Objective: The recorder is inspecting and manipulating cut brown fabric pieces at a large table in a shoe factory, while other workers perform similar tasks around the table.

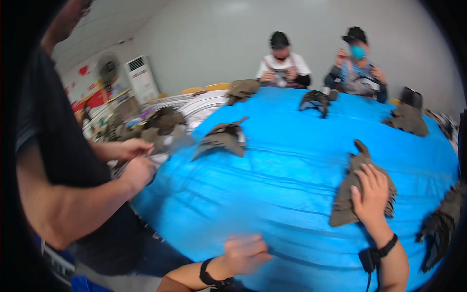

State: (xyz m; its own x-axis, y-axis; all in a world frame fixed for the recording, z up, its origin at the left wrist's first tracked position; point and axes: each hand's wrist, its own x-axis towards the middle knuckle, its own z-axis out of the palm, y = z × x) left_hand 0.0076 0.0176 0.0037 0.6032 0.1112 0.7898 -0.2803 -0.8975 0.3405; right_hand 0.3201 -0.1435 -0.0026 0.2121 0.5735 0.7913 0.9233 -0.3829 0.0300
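Brown cloth stack point(343, 204) lies at right of frame, on blue table cover point(287, 194). Our right hand point(372, 192) rests on it, fingers spread wide, perhaps so layers do not slide. Our left hand point(245, 254), lower middle, is curled but blurred; we cannot tell if it holds something. Other brown stack point(224, 138), upper middle, lies well apart, probably for separate handling.

Bright indoor light, pale glare point(236, 7) up top, left hand point(246, 253) blurred (right hand point(371, 193) sharper), dark fisheye corners
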